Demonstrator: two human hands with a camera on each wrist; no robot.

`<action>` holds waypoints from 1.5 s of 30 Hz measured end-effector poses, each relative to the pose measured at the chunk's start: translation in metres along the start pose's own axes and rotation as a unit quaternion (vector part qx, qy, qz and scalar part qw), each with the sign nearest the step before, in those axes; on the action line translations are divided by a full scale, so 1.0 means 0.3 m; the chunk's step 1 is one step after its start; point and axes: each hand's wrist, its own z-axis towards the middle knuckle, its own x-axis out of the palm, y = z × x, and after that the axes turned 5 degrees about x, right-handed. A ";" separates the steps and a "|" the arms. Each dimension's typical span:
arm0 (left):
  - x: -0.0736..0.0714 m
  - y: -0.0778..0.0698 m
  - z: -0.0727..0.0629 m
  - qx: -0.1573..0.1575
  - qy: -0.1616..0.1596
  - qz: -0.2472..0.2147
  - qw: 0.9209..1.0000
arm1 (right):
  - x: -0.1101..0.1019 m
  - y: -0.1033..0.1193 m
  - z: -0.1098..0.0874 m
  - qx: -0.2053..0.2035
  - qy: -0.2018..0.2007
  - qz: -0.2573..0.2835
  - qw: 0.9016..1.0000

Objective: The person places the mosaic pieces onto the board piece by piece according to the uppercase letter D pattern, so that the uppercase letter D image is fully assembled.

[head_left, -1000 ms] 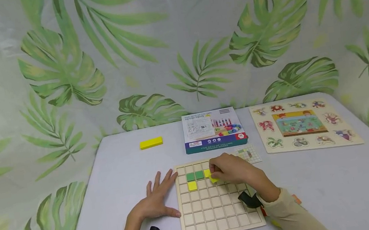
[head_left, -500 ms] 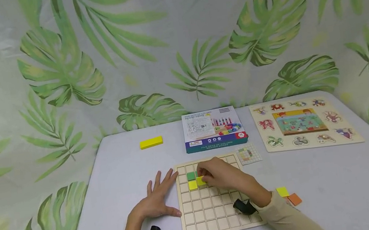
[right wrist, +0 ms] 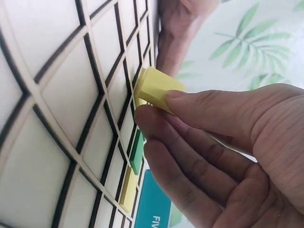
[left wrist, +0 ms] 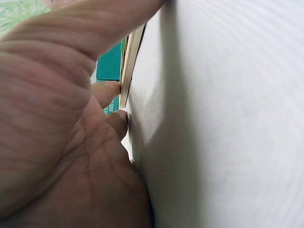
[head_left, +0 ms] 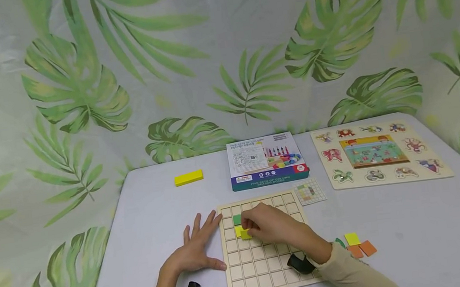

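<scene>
My right hand (head_left: 268,225) pinches a yellow square tile (right wrist: 159,88) between thumb and fingers, low over a wooden grid board (head_left: 256,269). In the head view, the held tile partly covers another yellow tile (head_left: 238,230) lying in the grid. A green tile (head_left: 237,219) sits just above that one. The right wrist view also has a green tile (right wrist: 137,154) and a yellow tile (right wrist: 128,190) in the grid; the hand hides both in the head view. With fingers spread, my left hand (head_left: 193,251) lies on the table and touches the board's left edge.
Loose yellow (head_left: 352,239) and orange tiles (head_left: 368,247) lie right of the board. A small pattern card (head_left: 310,191) is at its upper right corner. Behind stand a boxed game (head_left: 264,161), a sea-animal puzzle board (head_left: 384,174) and a yellow block (head_left: 188,177).
My right hand has moved left across the board with the yellow tile, bringing it to the yellow tile in the grid. My left hand has stayed put.
</scene>
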 end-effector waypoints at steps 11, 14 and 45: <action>-0.001 0.005 0.001 0.007 0.000 0.003 1.000 | 0.017 0.020 -0.003 0.008 0.004 -0.035 0.999; 0.000 0.008 0.003 0.007 0.002 0.004 1.000 | 0.025 0.024 -0.005 0.006 0.012 -0.040 0.999; 0.002 0.005 -0.001 0.007 0.002 0.013 1.000 | 0.041 0.031 -0.010 0.003 0.024 -0.083 0.996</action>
